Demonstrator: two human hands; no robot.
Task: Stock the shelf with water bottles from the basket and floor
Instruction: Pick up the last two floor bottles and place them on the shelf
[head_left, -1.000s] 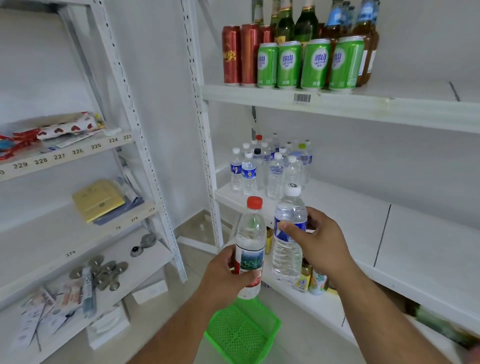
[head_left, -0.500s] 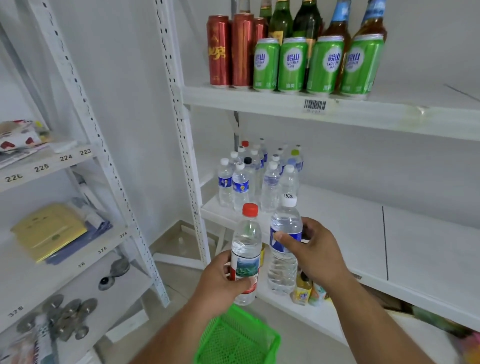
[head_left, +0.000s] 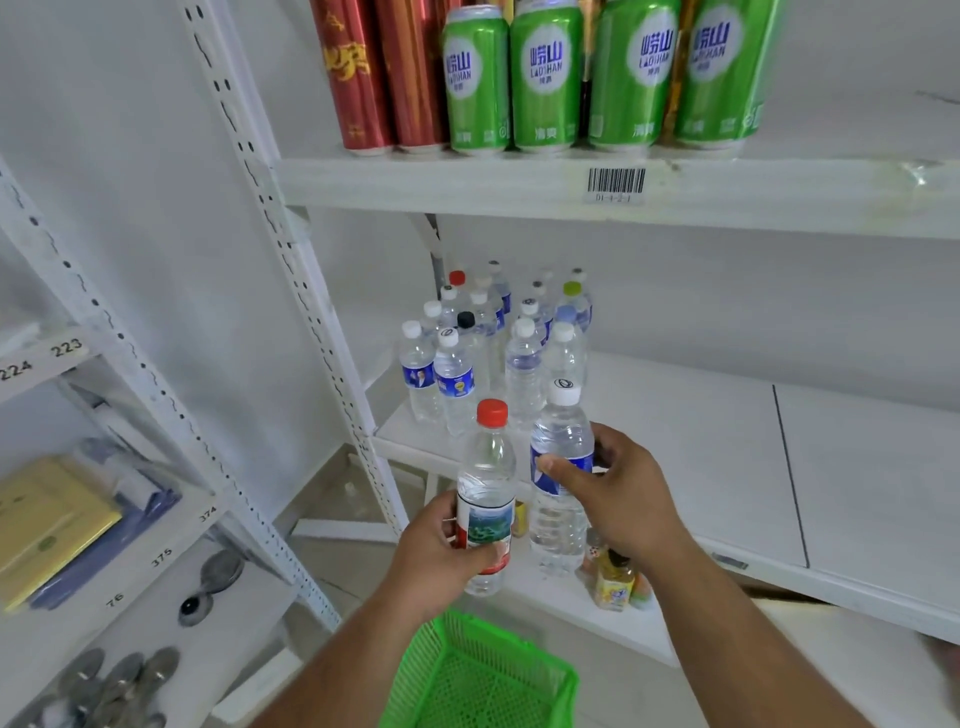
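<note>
Both bottles upright, right hand (head_left: 618, 499) gripping the white-capped bottle (head_left: 561, 467) seemingly nearer the shelf (head_left: 701, 467) than the left hand (head_left: 441, 545) holding the red-capped bottle (head_left: 485, 483).

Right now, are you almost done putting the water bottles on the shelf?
Partly. A cluster of bottles already stands on the middle shelf. The left hand holds a red-capped bottle and the right hand a white-capped bottle; both remain unplaced. The green basket shows no bottles, and the floor is mostly hidden.
</note>
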